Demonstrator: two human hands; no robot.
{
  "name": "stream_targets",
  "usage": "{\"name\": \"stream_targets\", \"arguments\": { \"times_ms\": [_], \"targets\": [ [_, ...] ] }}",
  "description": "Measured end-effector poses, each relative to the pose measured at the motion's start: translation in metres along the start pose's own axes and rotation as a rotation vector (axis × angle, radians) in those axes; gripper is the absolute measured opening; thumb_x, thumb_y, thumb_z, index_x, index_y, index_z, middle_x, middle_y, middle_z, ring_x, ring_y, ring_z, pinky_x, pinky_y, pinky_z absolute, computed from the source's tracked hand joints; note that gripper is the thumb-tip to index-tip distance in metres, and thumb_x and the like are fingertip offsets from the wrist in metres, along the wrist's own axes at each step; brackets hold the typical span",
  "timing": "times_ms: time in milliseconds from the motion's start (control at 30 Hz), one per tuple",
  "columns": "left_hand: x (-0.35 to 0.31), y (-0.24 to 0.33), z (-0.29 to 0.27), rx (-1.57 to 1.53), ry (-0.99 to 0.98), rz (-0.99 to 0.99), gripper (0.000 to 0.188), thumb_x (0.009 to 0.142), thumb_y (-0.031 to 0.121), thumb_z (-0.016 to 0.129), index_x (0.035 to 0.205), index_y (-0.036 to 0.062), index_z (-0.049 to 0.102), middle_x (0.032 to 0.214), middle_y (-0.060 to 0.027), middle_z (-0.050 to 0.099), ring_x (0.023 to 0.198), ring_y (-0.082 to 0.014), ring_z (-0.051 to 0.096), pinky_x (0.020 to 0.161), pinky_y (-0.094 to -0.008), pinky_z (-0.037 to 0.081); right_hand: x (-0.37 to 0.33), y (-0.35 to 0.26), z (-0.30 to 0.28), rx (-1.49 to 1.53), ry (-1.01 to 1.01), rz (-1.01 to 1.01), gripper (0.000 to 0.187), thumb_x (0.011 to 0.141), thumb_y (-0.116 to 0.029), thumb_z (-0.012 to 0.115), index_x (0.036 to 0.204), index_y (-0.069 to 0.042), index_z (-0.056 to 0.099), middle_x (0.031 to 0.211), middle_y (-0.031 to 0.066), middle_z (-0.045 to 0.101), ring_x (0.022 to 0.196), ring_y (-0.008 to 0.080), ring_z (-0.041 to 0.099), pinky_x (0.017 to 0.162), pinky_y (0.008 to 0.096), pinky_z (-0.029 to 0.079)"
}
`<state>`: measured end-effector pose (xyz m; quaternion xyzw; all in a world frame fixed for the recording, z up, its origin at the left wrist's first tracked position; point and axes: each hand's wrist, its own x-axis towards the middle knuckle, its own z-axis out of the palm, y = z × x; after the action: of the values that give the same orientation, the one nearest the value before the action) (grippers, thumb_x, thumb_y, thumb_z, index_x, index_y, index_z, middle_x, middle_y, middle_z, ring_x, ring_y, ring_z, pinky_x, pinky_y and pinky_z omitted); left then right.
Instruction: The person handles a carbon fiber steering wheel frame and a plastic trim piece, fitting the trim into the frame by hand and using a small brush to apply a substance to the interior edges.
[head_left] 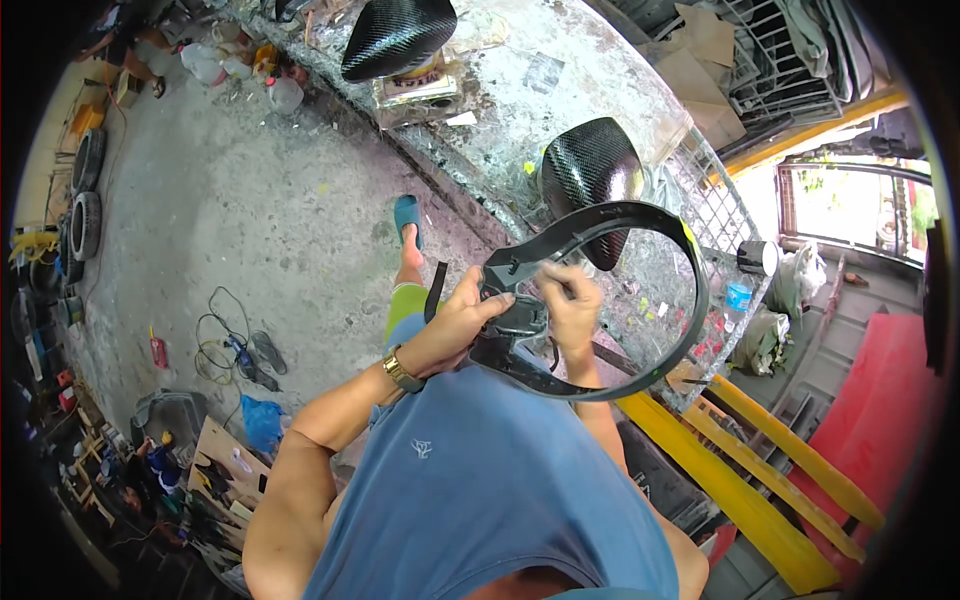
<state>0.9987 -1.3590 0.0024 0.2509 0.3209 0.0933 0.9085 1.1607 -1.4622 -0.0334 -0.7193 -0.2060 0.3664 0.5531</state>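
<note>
A black plastic ring-shaped frame, with a broad moulded section on its left, is held up in front of my blue shirt. My left hand grips that broad section, thumb on top, with a gold watch on the wrist. A black strip sticks up beside this hand. My right hand is closed at the inner side of the broad section, its fingers curled and slightly blurred. Whatever its fingertips pinch, if anything, is hidden. Just beyond the ring, a glossy carbon-weave shell rests on the worktable, partly covered by the ring.
A second carbon-weave shell sits on a tin at the far end of the stained worktable. A dark cup stands at its right edge. Yellow planks and a red panel lie at right. Cables and a slipper lie on the left floor.
</note>
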Motion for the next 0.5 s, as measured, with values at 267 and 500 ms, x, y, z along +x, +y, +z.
{"name": "stream_targets", "arguments": {
  "times_ms": [267, 500],
  "targets": [
    [-0.002, -0.004, -0.005, -0.031, 0.03, -0.007, 0.047, 0.095, 0.007, 0.056, 0.135, -0.0024, 0.033, 0.125, -0.0124, 0.053, 0.112, -0.0134, 0.056, 0.094, -0.029, 0.048, -0.002, 0.006, 0.008, -0.081, -0.285, -0.213, 0.013, 0.081, 0.006, 0.067, 0.094, 0.004, 0.07, 0.088, 0.01, 0.07, 0.085, 0.0152, 0.066, 0.077, 0.0274, 0.052],
    [-0.01, 0.004, 0.003, 0.015, 0.018, 0.008, 0.046, 0.095, 0.007, 0.057, 0.133, -0.0034, 0.033, 0.122, -0.0119, 0.054, 0.108, -0.0115, 0.056, 0.091, -0.0265, 0.048, -0.008, -0.025, -0.018, -0.113, -0.075, -0.314, 0.016, 0.084, 0.004, 0.067, 0.1, -0.002, 0.066, 0.068, 0.002, 0.061, 0.05, 0.0042, 0.051, 0.044, 0.021, 0.036]
  ]
}}
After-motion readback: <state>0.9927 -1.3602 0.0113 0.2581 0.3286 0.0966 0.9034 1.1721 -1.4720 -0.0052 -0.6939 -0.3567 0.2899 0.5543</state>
